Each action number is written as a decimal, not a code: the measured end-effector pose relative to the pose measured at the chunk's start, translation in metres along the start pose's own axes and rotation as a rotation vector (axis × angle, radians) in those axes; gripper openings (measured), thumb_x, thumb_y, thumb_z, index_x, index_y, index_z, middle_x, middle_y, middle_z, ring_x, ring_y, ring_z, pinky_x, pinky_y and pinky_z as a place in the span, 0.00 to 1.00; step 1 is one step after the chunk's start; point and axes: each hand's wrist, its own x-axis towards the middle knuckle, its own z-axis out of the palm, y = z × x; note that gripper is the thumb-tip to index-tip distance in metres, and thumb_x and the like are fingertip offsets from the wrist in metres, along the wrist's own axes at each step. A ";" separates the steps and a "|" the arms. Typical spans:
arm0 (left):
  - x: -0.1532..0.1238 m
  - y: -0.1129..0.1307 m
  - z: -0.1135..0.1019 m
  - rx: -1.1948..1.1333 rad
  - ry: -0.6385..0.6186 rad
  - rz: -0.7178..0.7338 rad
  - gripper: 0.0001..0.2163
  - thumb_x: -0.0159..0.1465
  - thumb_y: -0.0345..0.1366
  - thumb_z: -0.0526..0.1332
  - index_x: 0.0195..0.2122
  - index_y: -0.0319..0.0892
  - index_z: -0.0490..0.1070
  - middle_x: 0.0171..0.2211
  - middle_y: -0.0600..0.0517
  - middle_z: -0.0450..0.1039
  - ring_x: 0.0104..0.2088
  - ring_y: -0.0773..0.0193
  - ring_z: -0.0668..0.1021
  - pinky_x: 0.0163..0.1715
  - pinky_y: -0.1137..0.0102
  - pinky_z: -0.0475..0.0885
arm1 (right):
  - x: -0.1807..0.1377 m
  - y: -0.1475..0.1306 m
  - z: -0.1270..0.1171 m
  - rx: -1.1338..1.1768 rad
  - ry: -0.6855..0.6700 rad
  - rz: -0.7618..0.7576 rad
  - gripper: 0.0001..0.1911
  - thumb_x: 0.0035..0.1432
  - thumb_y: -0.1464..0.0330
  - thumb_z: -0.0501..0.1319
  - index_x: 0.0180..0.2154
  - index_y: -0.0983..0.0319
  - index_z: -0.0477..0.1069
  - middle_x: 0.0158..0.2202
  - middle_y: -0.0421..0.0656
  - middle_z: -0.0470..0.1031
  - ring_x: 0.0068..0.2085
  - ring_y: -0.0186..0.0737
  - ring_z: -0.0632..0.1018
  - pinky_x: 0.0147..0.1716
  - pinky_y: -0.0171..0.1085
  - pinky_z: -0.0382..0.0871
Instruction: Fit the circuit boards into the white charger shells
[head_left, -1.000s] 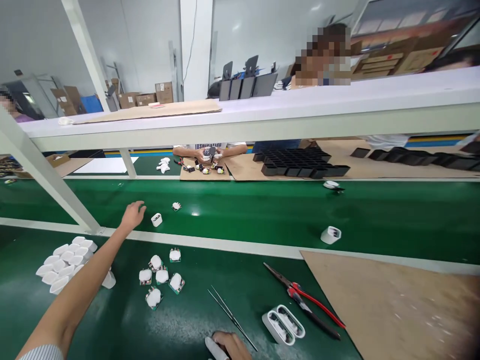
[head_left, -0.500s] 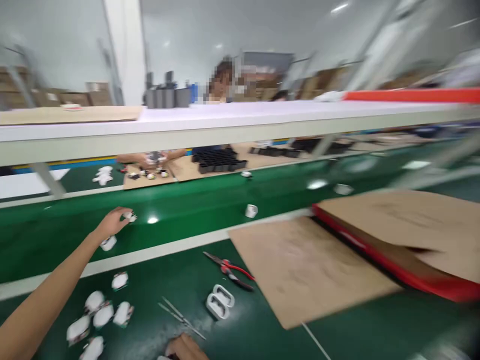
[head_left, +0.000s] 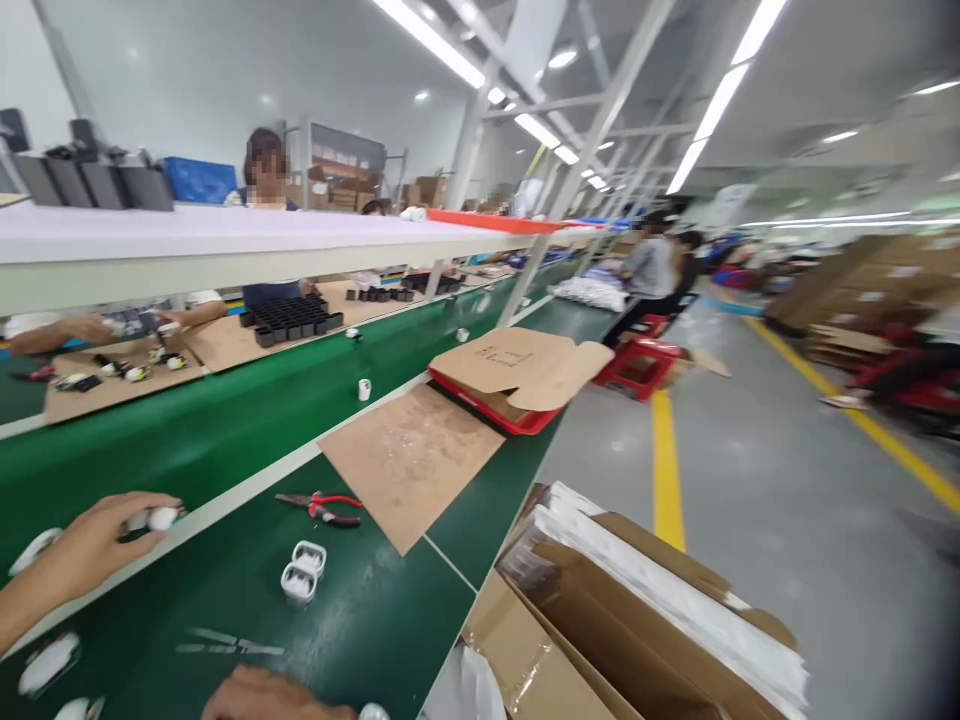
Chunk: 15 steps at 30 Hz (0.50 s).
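Observation:
My left hand (head_left: 97, 545) reaches over the green conveyor belt (head_left: 225, 420) at the left edge. Its fingers are closed on a small white part (head_left: 159, 518). My right hand (head_left: 262, 697) rests at the bottom edge on the green bench; only its back shows, next to a white piece (head_left: 373, 712), and its fingers are hidden. Tweezers (head_left: 225, 642) lie just above that hand. A white double housing (head_left: 302, 571) and red-handled pliers (head_left: 324, 507) lie further right. More small white parts (head_left: 46, 665) lie at the lower left.
A cardboard sheet (head_left: 412, 460) lies on the bench, a red tray with folded cardboard (head_left: 517, 385) beyond it. Open cartons (head_left: 622, 620) stand at the bench end. Loose white parts (head_left: 364, 389) ride the belt. A person sits across with black trays (head_left: 289, 320). The aisle with a yellow line (head_left: 664, 460) runs right.
The view has swung far to the right, down the line. My left hand went from open above the belt to closed on a small white part.

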 end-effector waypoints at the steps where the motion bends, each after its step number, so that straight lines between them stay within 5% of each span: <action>1: -0.015 0.023 0.001 0.010 -0.022 0.040 0.16 0.64 0.46 0.64 0.52 0.59 0.81 0.54 0.52 0.82 0.54 0.48 0.82 0.46 0.62 0.82 | 0.001 -0.002 0.004 0.033 -0.011 -0.034 0.09 0.63 0.61 0.67 0.46 0.51 0.78 0.46 0.38 0.80 0.44 0.39 0.81 0.44 0.36 0.79; 4: -0.055 0.072 0.015 -0.006 -0.163 0.111 0.15 0.66 0.37 0.63 0.53 0.56 0.80 0.54 0.50 0.81 0.58 0.51 0.79 0.58 0.58 0.76 | -0.002 -0.012 0.009 0.104 0.034 -0.025 0.13 0.64 0.68 0.65 0.51 0.58 0.74 0.50 0.44 0.77 0.49 0.43 0.78 0.56 0.43 0.74; 8: -0.099 0.091 0.018 -0.001 -0.220 0.060 0.23 0.64 0.30 0.67 0.59 0.57 0.77 0.62 0.49 0.76 0.68 0.48 0.71 0.64 0.51 0.71 | -0.006 -0.022 0.000 0.171 0.098 0.061 0.15 0.68 0.75 0.58 0.54 0.59 0.71 0.50 0.46 0.75 0.52 0.43 0.77 0.57 0.44 0.74; 11: -0.135 0.100 -0.015 0.011 -0.037 0.003 0.23 0.70 0.37 0.63 0.66 0.58 0.70 0.69 0.50 0.67 0.70 0.49 0.68 0.67 0.49 0.67 | 0.003 -0.026 -0.009 0.090 0.084 0.030 0.17 0.70 0.74 0.57 0.58 0.62 0.68 0.53 0.50 0.73 0.51 0.45 0.78 0.55 0.44 0.76; 15: -0.194 0.113 -0.072 0.017 0.313 -0.186 0.21 0.70 0.52 0.63 0.61 0.53 0.75 0.61 0.49 0.76 0.59 0.49 0.79 0.58 0.55 0.78 | 0.039 -0.024 -0.011 -0.203 0.063 -0.017 0.14 0.69 0.74 0.57 0.55 0.64 0.70 0.55 0.54 0.73 0.51 0.52 0.77 0.52 0.51 0.76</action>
